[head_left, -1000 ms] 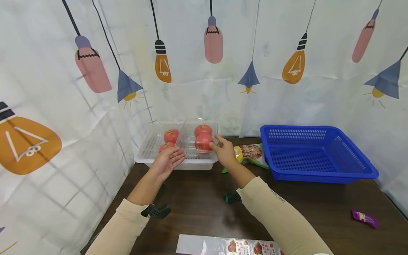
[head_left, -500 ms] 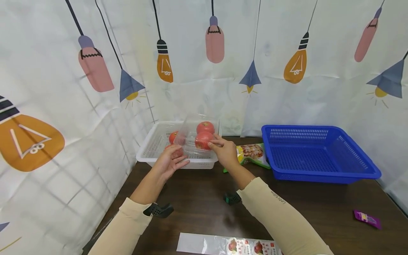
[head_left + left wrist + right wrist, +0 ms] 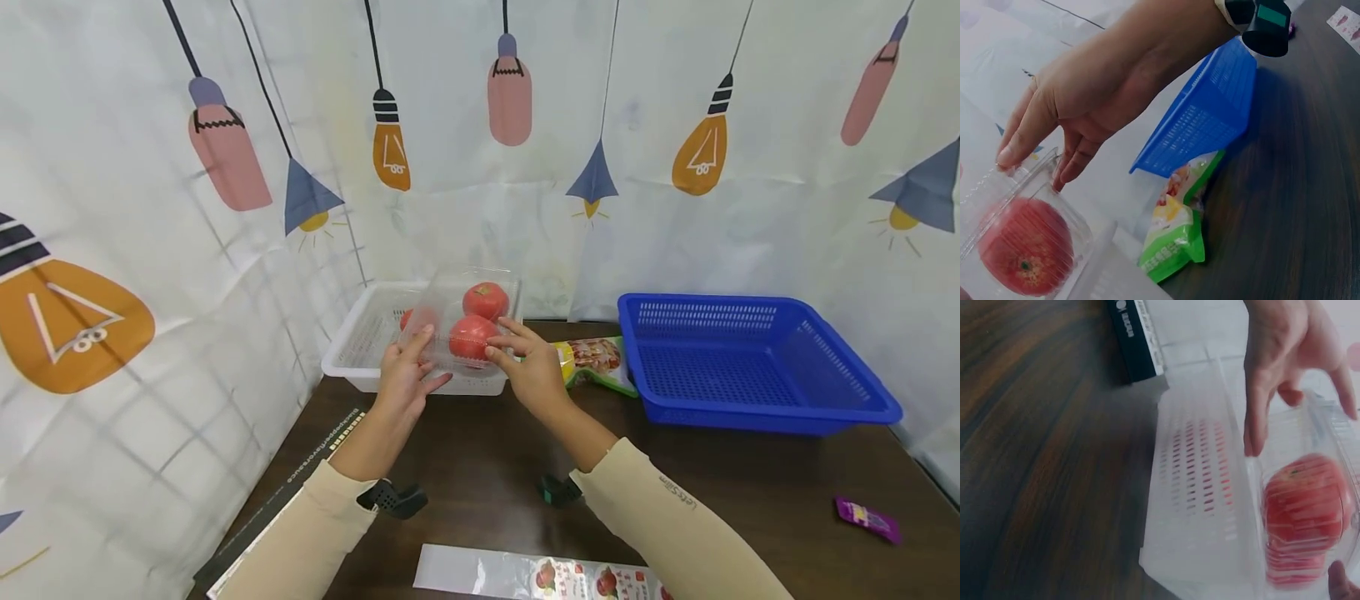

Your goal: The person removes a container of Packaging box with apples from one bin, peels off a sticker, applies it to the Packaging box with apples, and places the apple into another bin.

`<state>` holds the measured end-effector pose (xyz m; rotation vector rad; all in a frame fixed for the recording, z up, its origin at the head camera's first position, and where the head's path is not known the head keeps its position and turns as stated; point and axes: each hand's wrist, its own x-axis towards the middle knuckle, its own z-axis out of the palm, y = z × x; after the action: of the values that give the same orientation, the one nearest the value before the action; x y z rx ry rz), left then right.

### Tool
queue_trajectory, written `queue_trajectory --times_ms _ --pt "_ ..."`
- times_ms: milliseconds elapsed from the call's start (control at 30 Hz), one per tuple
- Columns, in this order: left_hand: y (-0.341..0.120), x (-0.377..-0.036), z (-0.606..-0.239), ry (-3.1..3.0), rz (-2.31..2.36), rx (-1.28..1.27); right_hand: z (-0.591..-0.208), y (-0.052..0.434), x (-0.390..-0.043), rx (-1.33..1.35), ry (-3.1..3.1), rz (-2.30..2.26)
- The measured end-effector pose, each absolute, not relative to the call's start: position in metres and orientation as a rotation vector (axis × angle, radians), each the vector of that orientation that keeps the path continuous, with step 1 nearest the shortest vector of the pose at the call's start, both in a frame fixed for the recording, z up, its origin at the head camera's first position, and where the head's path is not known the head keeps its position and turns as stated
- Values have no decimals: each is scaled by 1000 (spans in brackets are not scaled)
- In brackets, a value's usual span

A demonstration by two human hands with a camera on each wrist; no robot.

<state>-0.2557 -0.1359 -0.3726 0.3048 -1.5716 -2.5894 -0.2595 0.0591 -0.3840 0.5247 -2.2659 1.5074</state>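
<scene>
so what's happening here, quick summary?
A person holds a clear plastic clamshell box with two tomatoes inside, just above a white perforated basket at the back of a dark wooden table. The left hand supports its left side, the right hand its right side, fingers on the plastic. Another tomato sits in the basket behind the box. A snack bag and an empty blue basket lie to the right.
</scene>
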Motion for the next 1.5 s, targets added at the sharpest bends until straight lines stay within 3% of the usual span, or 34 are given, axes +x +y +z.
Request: queue_trajectory --times_ms 433,1000,1267,1500 --pt "-141 -255 -376 -1604 -2555 347 -386 76 -242 714 -2311 1531" --pt "-174 -245 -371 -1900 -2661 133 -365 151 -277 226 -2287 2115" --pt "-178 -240 -380 -2039 -2716 -231 -361 168 -280 396 -2461 2389" --pt "-171 -236 -389 -2181 -2660 -361 -373 180 -261 570 -2510 2393"
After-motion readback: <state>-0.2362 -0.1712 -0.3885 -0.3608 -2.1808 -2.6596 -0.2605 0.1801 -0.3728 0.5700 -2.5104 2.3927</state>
